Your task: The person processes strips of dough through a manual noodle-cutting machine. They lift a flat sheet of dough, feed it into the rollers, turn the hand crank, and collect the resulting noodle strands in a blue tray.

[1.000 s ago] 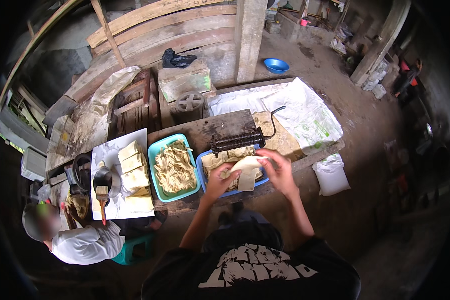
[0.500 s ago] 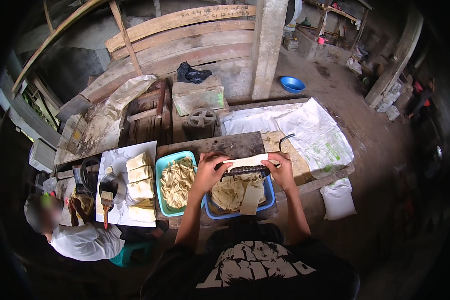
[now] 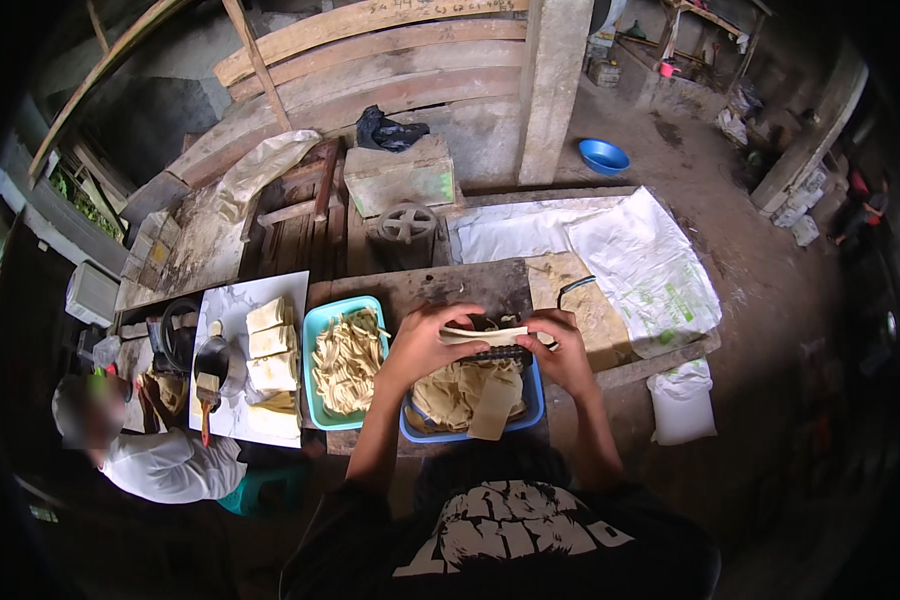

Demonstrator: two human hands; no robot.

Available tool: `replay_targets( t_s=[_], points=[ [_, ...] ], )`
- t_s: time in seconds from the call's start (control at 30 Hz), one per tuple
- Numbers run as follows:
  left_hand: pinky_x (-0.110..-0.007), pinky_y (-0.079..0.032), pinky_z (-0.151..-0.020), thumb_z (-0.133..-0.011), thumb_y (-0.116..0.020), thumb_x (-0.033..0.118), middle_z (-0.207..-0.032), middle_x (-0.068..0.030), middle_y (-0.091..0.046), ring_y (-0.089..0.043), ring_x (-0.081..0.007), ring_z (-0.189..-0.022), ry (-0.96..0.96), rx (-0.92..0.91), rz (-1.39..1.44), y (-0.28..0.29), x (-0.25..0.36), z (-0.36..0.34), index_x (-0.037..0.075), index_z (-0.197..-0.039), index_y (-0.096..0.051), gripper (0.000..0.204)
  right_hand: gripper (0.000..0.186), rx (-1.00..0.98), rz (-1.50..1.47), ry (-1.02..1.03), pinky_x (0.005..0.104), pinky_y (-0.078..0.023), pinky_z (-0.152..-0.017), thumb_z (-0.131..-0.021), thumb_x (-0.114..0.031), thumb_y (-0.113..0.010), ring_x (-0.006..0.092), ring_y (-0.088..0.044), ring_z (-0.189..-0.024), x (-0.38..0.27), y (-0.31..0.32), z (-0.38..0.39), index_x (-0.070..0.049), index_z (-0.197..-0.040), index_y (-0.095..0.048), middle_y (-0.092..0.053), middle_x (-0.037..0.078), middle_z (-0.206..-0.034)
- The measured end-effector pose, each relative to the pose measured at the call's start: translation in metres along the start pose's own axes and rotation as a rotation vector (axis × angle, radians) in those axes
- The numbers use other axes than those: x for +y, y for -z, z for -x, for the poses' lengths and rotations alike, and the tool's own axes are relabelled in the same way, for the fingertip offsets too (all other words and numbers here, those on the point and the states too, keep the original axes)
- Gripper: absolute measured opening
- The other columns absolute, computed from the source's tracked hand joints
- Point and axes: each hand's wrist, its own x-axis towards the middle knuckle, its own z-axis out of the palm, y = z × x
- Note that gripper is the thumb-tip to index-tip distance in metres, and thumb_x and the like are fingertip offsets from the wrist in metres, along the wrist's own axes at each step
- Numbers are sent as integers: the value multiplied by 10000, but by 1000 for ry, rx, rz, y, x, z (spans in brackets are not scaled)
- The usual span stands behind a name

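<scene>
Between my two hands a pale dough sheet (image 3: 485, 336) stretches sideways, seen nearly edge-on. My left hand (image 3: 420, 348) pinches its left end with thumb and fingers, and my right hand (image 3: 564, 352) grips the other end. Just beneath it shows a dark ridged bar or roller (image 3: 498, 353), partly hidden by the hands. On the near side a blue basin (image 3: 438, 437) holds crumpled pale sheets. A flat pale rectangular piece (image 3: 494, 408) leans over that basin's front. Left of my left hand, a turquoise basin (image 3: 316, 400) is filled with cut pale strips.
A white marbled board (image 3: 255, 430) carries folded dough sheets (image 3: 272, 342), a metal pot (image 3: 232, 365) and a brush (image 3: 206, 400). Nearby at left sits another person (image 3: 175, 465). Beyond the worktable are a handwheel (image 3: 407, 223) and white sacking (image 3: 640, 270) in a wooden tray.
The dough sheet has tipped from showing its broad face to nearly edge-on, still held at both ends. My hands have turned with it and my view has shifted slightly.
</scene>
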Motion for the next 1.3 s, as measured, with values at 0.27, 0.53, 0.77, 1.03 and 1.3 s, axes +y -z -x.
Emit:
replay_targets(
  t_s=[0.27,0.53,0.77,1.03,1.3],
  points=[
    [-319,-454,-634,-686,-686,171,-754,-88,-617,-583,-248,-704,-250,-84,-137,-9,7,-5,55,-802,-650,168,316,-130,172,-49,374,-348,-889,-797,-70,-536,316,-488,-1019,28,69,-26,-78,-1112,-530,-560,151,-1054],
    [-319,-450,-628,-710,-665,186,-753,-92,-608,-576,-257,-698,-258,-105,-146,-19,17,1,41,-784,-633,166,96,-102,508,-72,485,-274,-921,-775,-131,-528,260,-544,-878,84,32,31,-98,-862,-554,-579,85,-824],
    [-316,-450,-623,-696,-675,173,-743,-86,-613,-576,-255,-688,-263,-68,-132,-24,8,3,45,-768,-646,150,122,-288,424,-307,396,-405,-790,-796,-203,-559,277,-591,-686,34,51,110,-95,-842,-591,-615,98,-728],
    [-313,-390,-701,-674,-689,126,-817,-70,-600,-525,-236,-772,-308,280,-125,-23,-3,26,53,-815,-628,170,132,-295,549,-105,325,-322,-807,-704,-87,-629,214,-586,-724,-60,109,38,-107,-834,-636,-633,76,-747],
    [-258,-376,-696,-895,-425,147,-809,-52,-528,-476,-117,-737,229,780,767,-125,7,118,34,-906,-497,134,127,-89,393,-13,365,-351,-759,-821,-153,-512,242,-530,-881,40,53,-15,-116,-863,-625,-607,70,-834]
  ],
)
